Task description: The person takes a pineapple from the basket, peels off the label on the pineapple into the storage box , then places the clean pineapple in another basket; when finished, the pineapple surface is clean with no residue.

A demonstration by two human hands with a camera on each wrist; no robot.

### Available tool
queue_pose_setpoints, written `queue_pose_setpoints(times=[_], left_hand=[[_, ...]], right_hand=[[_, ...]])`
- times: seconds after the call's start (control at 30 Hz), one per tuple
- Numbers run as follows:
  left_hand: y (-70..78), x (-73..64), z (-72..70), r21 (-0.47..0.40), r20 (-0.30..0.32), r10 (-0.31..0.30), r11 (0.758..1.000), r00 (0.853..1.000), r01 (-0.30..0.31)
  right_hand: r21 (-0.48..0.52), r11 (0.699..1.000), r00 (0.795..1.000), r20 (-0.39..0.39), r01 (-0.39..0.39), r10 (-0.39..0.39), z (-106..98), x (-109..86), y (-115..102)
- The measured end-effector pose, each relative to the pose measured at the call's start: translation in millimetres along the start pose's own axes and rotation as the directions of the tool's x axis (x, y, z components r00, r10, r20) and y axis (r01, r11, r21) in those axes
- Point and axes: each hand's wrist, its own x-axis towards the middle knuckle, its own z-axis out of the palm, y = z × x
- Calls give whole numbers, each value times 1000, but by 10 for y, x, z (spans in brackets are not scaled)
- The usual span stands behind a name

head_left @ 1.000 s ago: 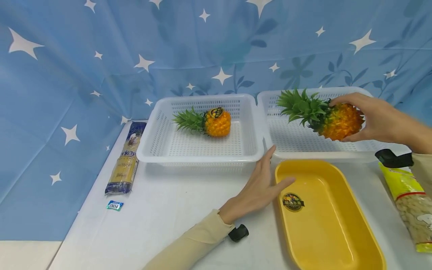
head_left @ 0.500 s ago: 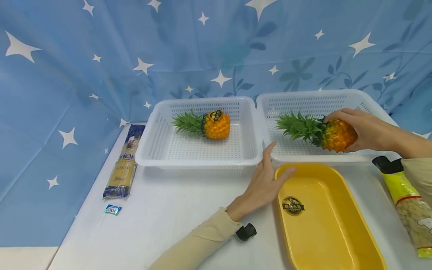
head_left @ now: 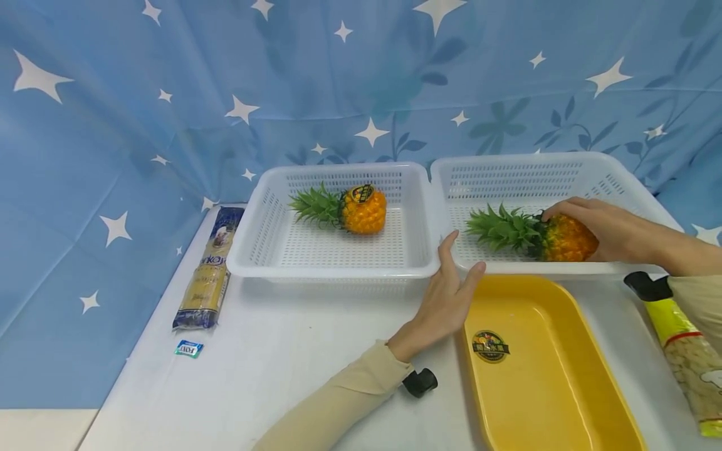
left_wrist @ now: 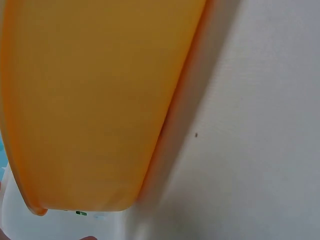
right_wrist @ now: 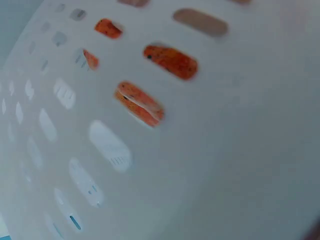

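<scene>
A pineapple [head_left: 564, 241] is gripped by the right hand [head_left: 615, 233], its orange body held between curled fingers above and the palm; the thumb is largely hidden. The fruit is kept lying sideways inside the right basket [head_left: 541, 269], its green crown [head_left: 499, 228] pointed left, away from the fingertips. Its underside is covered by the near rim, so contact with the basket floor cannot be told. From the right wrist, orange skin is seen through the slots of the basket wall.

The left hand [head_left: 440, 307] holds nothing; its forefinger and thumb are extended and spread apart, while the other fingers cannot be made out. The forefinger is held by the near corner where the two baskets meet, the thumb over the far left end of a yellow tray [head_left: 541, 376]; whether either is touched cannot be told.

Left of those fingers, a second pineapple [head_left: 363, 213] is contained in the left basket [head_left: 333, 272]. Farther left, a long blue-and-gold packet [head_left: 209, 269] is laid on the white table [head_left: 282, 382], with a small blue-green packet [head_left: 188, 349] just nearer the person. Below the right hand's fingers and farther right, a yellow-topped bag [head_left: 690, 363] is partly covered by the sleeve [head_left: 699, 300].
</scene>
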Motion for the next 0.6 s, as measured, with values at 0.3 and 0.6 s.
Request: queue_pose_setpoints(times=[0.3,0.6], left_hand=[[3,6,3,-7,7,2,1000,1000,-2],[-5,13,-2,8,15,11,1000,1000,-11]], right_hand=[[32,999,1000,-29,-4,5,7,-6,-11],[-14,1000,1000,-13,-12,12,-4,-24,3]])
